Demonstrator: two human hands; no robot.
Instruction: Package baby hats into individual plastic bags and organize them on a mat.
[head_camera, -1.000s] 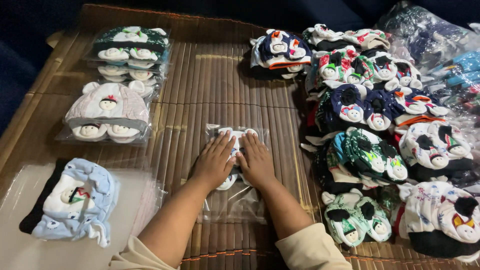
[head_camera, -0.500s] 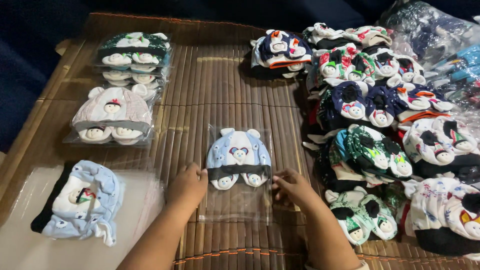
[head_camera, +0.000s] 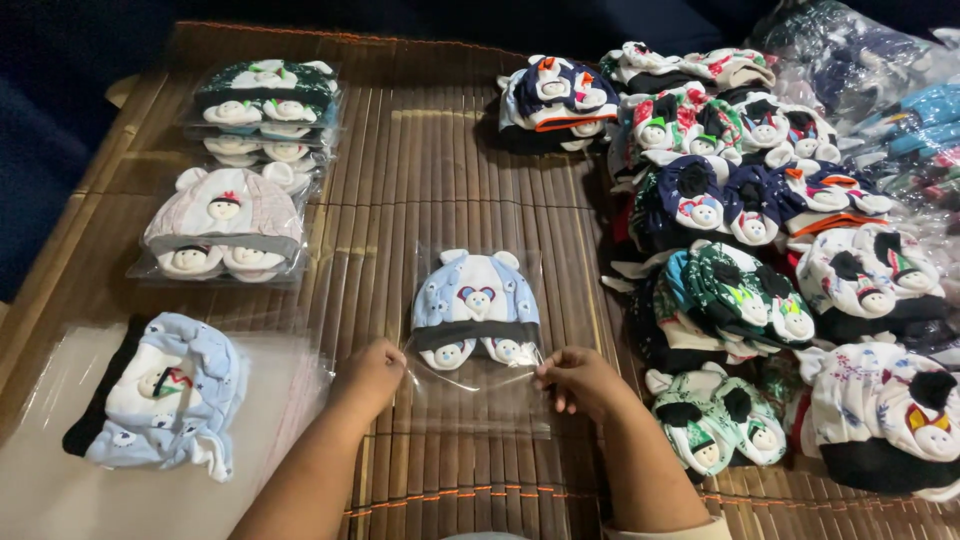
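From the head camera we look down on a bamboo mat (head_camera: 440, 180). Our left hand (head_camera: 372, 372) and right hand (head_camera: 580, 378) each pinch a lower corner of a clear plastic bag (head_camera: 478, 400) lying flat mid-mat. Inside it sits a light-blue baby hat (head_camera: 475, 295) with small ears on top, and 2 small booties (head_camera: 478, 352) just below the hat's dark band. The fingertips are curled under, so we cannot tell exactly how many fingers grip the film on either side. Our forearms are cut off by the bottom edge.

To the left lie a bagged pink-and-white hat set (head_camera: 225, 225), a stack of bagged dark-green sets (head_camera: 262, 110) beyond it, and an unbagged blue hat set (head_camera: 165, 395) resting on a pile of clear bags (head_camera: 40, 480) whose edges are hard to make out. To the right a heap of loose patterned hat sets (head_camera: 750, 230) runs off the frame; the wrapped goods in the far corner are too dark to identify.

Half a second ago our hands gripped the same corners. A full second ago both palms lay pressed flat over the bag, hiding the hat.
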